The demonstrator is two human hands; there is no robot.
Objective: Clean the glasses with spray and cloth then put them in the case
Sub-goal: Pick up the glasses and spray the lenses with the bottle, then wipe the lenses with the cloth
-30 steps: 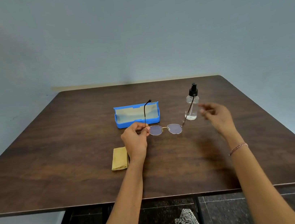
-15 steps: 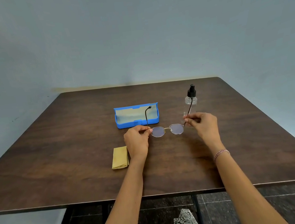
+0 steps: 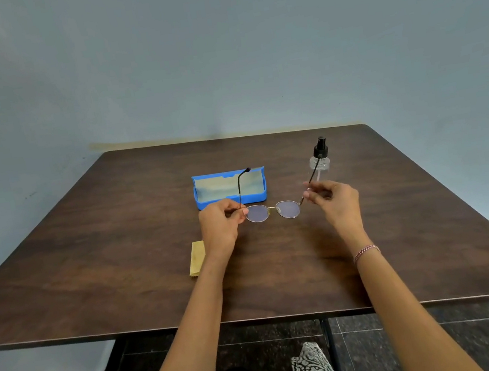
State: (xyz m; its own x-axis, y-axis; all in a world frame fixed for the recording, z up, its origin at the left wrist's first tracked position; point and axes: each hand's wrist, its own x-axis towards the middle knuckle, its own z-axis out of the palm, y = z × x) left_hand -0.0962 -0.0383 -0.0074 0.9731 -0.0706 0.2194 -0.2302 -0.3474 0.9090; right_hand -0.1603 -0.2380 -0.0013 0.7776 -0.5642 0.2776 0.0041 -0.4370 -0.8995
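Thin gold-rimmed glasses (image 3: 272, 211) with tinted lenses are held above the middle of the dark wooden table (image 3: 120, 250), arms open and pointing away from me. My left hand (image 3: 220, 223) pinches the left hinge. My right hand (image 3: 334, 199) pinches the right arm near its hinge. Behind the glasses an open blue case (image 3: 228, 189) lies with its pale lining showing. A clear spray bottle (image 3: 320, 159) with a black nozzle stands upright behind my right hand. A folded yellow cloth (image 3: 197, 258) lies on the table to the left of my left wrist.
The table's back edge meets a plain grey-blue wall (image 3: 219, 63). The front edge runs just below my forearms, with dark floor tiles and a patterned garment (image 3: 313, 370) under it.
My right hand came in from beside the spray bottle and took hold of the right arm of the glasses. The left hand kept its hold; the glasses barely moved.
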